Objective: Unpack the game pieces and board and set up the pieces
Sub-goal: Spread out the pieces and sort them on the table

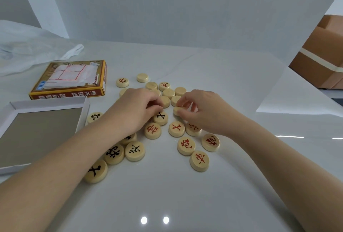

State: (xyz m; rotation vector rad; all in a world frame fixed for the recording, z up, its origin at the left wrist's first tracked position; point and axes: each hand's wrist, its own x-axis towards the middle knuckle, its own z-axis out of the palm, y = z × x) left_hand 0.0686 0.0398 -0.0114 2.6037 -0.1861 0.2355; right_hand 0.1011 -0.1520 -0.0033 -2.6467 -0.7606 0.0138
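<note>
Right hand (207,110) fingers (183,99) pinch one piece (176,110) of roughly twenty-three; left hand's (137,109) grip unclear.

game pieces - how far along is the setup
Done: the white tray is emptied and the pieces lie scattered on the table, some face up, some blank side up. In hand: the right hand pinches a blank-side piece; the left hand curls over others, its hold hidden. Left: the folded board still sits on the printed box, and no pieces are arranged.
</note>
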